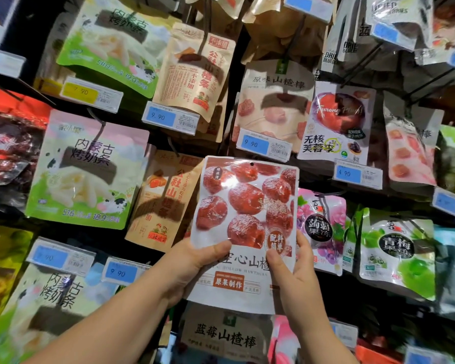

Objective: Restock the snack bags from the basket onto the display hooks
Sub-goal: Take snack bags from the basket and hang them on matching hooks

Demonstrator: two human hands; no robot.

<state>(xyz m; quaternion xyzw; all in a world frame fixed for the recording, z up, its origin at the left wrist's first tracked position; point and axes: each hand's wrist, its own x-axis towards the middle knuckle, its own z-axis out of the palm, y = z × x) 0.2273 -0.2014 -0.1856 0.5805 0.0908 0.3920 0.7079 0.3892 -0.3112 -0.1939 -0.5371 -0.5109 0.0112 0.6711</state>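
Item: hawthorn snack bag [243, 206], upright, printed front to camera, just off centre toward 6 o'clock. Left hand [195, 261] gripped its 7 o'clock corner, thumb across the front; right hand [296, 264] pinched the 5 o'clock edge. Blueberry hawthorn bag [221, 337] hung at 6 o'clock.

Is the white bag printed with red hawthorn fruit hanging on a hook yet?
No: the white red-fruit bag has an empty hang hole, and the left hand and right hand grip its lower sides.

white snack bag [244, 219] w/ red hawthorn print, upright, hang hole at top, facing display
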